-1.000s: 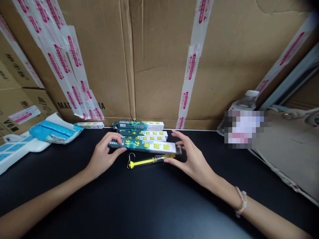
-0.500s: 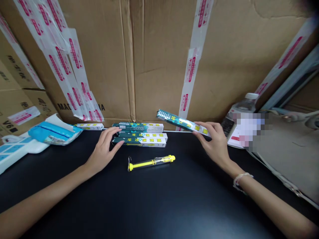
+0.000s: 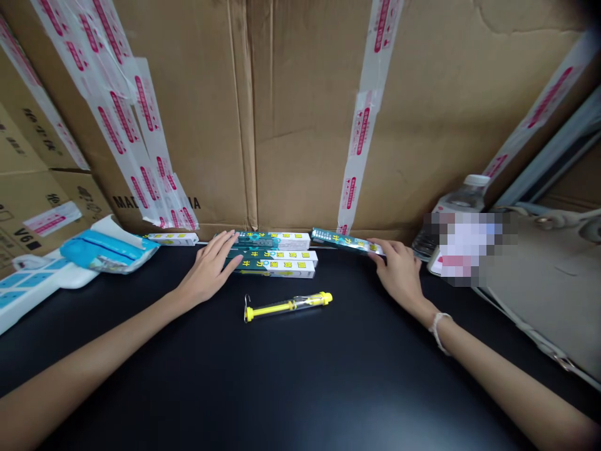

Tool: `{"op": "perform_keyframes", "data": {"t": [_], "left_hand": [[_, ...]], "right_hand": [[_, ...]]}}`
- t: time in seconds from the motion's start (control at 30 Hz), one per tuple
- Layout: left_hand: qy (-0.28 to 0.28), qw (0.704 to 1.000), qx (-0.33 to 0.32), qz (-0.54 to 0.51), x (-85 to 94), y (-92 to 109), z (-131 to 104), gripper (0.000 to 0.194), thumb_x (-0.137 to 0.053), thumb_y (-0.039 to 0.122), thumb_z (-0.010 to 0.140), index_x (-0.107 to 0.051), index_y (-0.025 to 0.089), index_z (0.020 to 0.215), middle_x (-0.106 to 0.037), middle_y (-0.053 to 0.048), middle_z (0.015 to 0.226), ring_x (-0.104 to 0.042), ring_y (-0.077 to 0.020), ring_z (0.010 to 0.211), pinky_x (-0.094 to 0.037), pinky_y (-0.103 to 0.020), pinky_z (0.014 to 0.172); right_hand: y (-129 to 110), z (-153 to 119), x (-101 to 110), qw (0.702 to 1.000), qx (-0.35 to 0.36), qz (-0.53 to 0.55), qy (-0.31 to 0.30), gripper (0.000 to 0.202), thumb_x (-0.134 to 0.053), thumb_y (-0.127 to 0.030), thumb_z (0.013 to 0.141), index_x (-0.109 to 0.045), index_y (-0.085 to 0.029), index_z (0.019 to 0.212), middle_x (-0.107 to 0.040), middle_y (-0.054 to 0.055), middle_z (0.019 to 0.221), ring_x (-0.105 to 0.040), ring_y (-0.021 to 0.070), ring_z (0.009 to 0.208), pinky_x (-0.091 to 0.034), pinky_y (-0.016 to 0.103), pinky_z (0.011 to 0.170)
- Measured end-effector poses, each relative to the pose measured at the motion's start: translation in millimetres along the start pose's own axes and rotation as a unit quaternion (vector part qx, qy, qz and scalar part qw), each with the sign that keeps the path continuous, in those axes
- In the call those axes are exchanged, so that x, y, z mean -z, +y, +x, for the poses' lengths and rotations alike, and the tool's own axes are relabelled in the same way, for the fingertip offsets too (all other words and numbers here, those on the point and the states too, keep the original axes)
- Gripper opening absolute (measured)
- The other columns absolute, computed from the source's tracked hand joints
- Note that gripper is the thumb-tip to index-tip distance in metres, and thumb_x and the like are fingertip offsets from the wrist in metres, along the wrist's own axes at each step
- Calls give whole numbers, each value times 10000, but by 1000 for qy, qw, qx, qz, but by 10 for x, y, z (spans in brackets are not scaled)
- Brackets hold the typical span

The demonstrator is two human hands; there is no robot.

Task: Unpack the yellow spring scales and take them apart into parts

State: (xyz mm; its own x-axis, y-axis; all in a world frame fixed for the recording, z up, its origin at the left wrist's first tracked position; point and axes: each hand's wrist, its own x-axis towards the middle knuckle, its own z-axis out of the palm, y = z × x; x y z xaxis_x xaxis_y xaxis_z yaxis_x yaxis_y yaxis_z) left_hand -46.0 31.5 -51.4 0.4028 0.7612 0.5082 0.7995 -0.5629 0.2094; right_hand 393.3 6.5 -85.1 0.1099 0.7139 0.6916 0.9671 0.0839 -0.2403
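Note:
My right hand (image 3: 399,272) pinches the right end of a slim teal-and-white printed box (image 3: 345,242), tilted slightly close to the cardboard behind. My left hand (image 3: 209,269) lies with fingers outstretched over the left ends of several similar boxes (image 3: 282,255) grouped side by side at the back of the black table (image 3: 300,376). Its fingers hide those ends. In front of the group lies a yellow, clear-tubed spring scale (image 3: 288,306) with a metal hook at its left end; neither hand touches it.
Big taped cardboard boxes (image 3: 300,125) wall off the back. Another slim box (image 3: 176,239), a blue packet (image 3: 110,250) and a white power strip (image 3: 28,285) are at left. A bottle (image 3: 462,195) and a grey bag (image 3: 539,282) stand at right.
My right hand has lowered its box and brought it slightly towards the table's back edge. The fingers of my left hand have moved right, further over the grouped boxes.

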Motion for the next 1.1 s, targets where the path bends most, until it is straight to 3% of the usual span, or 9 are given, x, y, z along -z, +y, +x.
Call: {"op": "perform_keyframes", "data": {"t": [0.2, 0.37, 0.47, 0.6, 0.77, 0.87, 1.0, 1.1], "left_hand": [[39, 997, 28, -53, 23, 21, -11, 453, -385, 480, 1027, -472, 235, 1398, -461, -103, 1475, -381, -277, 1430, -262, -490, 1219], [67, 987, 83, -122, 18, -37, 6, 406, -496, 488, 975, -517, 233, 1291, -474, -112, 1457, -447, -287, 1391, -320, -488, 1186], [83, 973, 130, -174, -13, -147, 30, 483, -558, 527, 928, -505, 231, 1306, -556, -117, 1402, -549, -291, 1294, -438, -474, 1094], [87, 950, 178, -240, -71, -287, 61, 622, -643, 558, 847, -509, 210, 1346, -619, -134, 1343, -627, -290, 1201, -537, -419, 967], [93, 934, 206, -278, -87, -355, 80, 663, -730, 541, 757, -583, 202, 1307, -689, -120, 1207, -678, -278, 1052, -566, -391, 851], [98, 926, 210, -298, -67, -365, 76, 599, -726, 548, 747, -647, 174, 1208, -722, -110, 1069, -695, -270, 943, -566, -399, 814], [132, 915, 194, -327, -9, -338, 63, 522, -712, 528, 753, -647, 172, 1129, -707, -107, 1128, -669, -275, 1054, -530, -402, 926], [155, 907, 180, -349, 58, -262, 41, 506, -711, 516, 764, -630, 173, 1127, -689, -107, 1173, -637, -277, 1127, -494, -406, 999]], "right_hand": [[72, -21, -54, 999, 28, 14, -17, 349, -481, -343, 985, -683, -272, 1260, -529, 167, 1144, -532, 372, 1091, -456, 569, 914], [82, 21, -115, 994, 74, 68, -35, 435, -479, -306, 982, -539, -223, 1404, -547, 166, 1189, -591, 314, 1089, -513, 498, 954], [79, 44, -153, 989, 108, 87, -54, 395, -447, -267, 987, -557, -241, 1366, -609, 143, 1229, -588, 311, 1165, -490, 523, 1014], [76, 30, -199, 990, 107, 75, -51, 382, -412, -289, 1000, -634, -266, 1310, -563, 170, 1328, -524, 387, 1236, -427, 674, 1011], [54, -3, -219, 989, 107, 88, -58, 441, -403, -320, 1004, -570, -203, 1394, -539, 197, 1273, -600, 336, 1124, -514, 546, 984], [7, 5, -172, 988, 100, 104, -52, 466, -386, -318, 1010, -501, -163, 1434, -534, 213, 1288, -569, 353, 1198, -495, 556, 1013], [-133, 28, 3, 987, 80, 138, -32, 460, -427, -350, 1006, -509, -136, 1404, -510, 245, 1334, -491, 409, 1284, -402, 664, 1058], [-347, 3, 171, 976, 81, 196, -45, 407, -479, -376, 999, -566, -176, 1343, -562, 198, 1301, -538, 354, 1253, -410, 591, 1101]]}}
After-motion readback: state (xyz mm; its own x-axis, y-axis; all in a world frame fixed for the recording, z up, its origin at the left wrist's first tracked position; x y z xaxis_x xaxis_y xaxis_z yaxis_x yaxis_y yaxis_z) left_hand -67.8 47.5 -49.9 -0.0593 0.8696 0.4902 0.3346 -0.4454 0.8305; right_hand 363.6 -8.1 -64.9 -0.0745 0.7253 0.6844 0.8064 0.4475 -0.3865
